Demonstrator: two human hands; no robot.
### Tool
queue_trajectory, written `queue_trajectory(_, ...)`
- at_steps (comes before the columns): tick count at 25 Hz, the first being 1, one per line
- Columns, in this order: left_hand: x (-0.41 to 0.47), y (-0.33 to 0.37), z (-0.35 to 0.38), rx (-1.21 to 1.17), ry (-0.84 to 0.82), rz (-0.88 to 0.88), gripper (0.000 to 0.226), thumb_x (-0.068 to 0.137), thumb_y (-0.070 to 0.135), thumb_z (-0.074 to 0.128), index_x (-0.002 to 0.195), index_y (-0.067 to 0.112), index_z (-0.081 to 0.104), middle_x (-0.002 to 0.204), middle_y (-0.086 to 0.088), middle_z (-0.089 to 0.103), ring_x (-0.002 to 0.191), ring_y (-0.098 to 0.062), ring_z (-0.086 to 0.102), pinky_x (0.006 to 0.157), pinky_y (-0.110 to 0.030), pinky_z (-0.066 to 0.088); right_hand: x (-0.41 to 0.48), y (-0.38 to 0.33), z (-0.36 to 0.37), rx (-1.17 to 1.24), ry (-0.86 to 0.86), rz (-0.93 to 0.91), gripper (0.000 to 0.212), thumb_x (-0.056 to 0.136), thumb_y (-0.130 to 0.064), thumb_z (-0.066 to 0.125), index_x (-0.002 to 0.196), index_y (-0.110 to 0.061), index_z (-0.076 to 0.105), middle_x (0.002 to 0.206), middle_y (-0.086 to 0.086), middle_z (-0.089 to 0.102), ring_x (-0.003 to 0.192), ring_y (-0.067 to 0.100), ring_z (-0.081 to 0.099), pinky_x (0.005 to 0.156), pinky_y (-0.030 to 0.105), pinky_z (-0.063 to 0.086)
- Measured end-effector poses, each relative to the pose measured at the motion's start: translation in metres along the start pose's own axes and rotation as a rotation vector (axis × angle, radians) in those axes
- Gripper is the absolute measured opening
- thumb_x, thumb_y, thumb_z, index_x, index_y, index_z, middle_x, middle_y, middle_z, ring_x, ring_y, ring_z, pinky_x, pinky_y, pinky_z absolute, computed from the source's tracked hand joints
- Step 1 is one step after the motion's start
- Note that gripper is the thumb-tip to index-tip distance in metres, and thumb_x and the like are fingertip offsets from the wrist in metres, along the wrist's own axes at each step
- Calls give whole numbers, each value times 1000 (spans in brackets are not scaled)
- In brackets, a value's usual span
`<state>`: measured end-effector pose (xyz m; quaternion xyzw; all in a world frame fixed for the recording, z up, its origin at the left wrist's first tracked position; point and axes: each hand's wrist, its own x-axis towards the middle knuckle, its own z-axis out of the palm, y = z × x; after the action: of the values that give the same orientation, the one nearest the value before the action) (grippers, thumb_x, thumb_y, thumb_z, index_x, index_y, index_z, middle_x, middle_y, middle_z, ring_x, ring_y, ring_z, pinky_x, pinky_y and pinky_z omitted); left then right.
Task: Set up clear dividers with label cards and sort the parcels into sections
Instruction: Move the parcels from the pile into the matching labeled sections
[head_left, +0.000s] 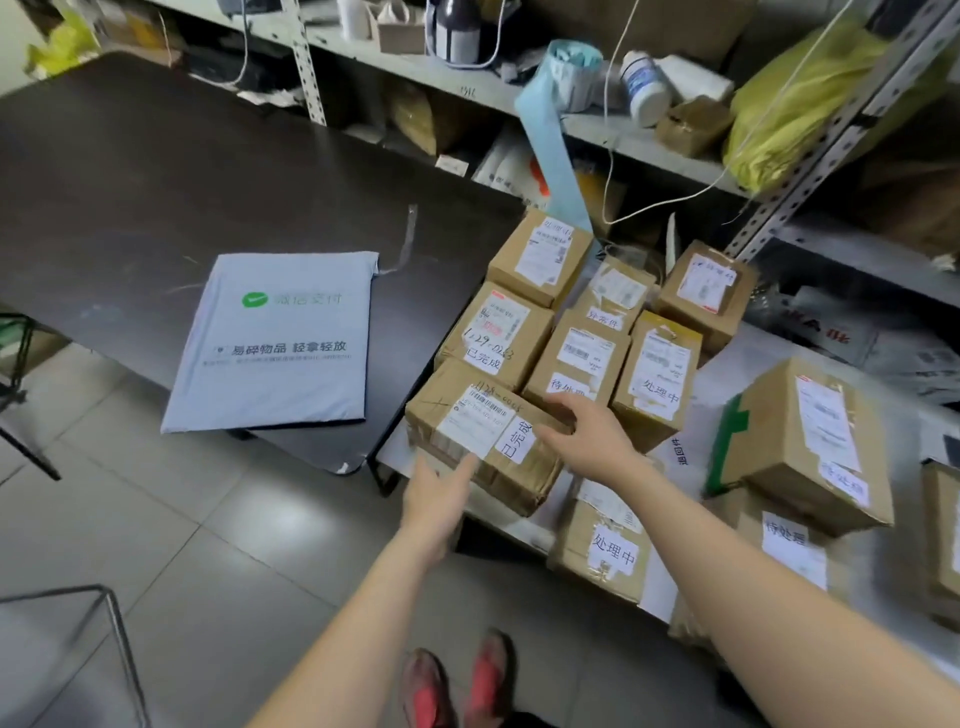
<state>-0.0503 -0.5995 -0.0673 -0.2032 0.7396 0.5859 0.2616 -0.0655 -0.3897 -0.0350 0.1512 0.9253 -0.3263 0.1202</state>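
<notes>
1. Noted a dark surface (156, 182) filling the left half, its rounded near corner close to the parcels.
2. Noted a metal shelf rack (649, 140) behind and to the right, loaded with a yellow bag (795, 98), a blue roll (571, 67) and a white bottle (644, 85).
3. Found brown parcels (576, 358) packed close together on a lower white surface (722, 379) just right of the dark one, each with a shipping label and a handwritten tag on top.
4. Found a grey mailer bag (275, 343) lying flat, print up, near the dark surface's front edge.
5. Found the front parcel (478, 423) at the near left corner of that cluster, touching the boxes behind it.
6. Saw the right hand (592, 441) resting on the front parcel's right end, fingers (553, 431) open and fairly straight, gripping nothing.
7. Saw the left hand (439, 499) at the same parcel's near side, fingers straight and open, tips touching the lower edge of its label.
</notes>
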Motion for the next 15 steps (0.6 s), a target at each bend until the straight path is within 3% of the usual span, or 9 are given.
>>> queue_trajectory(3,-2,-11,31,-115,-39,-56,91,85,58,72,160,35,27,156,10,45,139,-15,44,114,-37,38,15,5,15,-33,-72,0,55,97,-38,64,149,-24,50,148,-3,55,133,19,52,106,36,47)
queue_trajectory(6,1,-14,55,-211,12,-35,90,91,47,72,163,37,18,161,13,37,147,-16,39,119,-38,35,24,11,19,3,-140,5,57,97,-44,63,149,-27,49,145,-5,57,128,17,55,103,36,50)
queue_trajectory(11,5,-26,49,-311,46,80,67,84,33,79,143,49,50,136,12,66,123,-13,64,108,-47,51,14,6,20,83,-154,12,59,92,-50,67,145,-30,53,140,-7,61,124,15,59,102,39,52)
queue_trajectory(15,-5,-7,25,-288,55,243,62,84,32,77,138,52,54,136,10,66,123,-17,65,106,-52,51,-13,-18,2,143,-60,-14,60,89,-56,68,141,-29,59,141,-8,62,126,14,58,104,36,49)
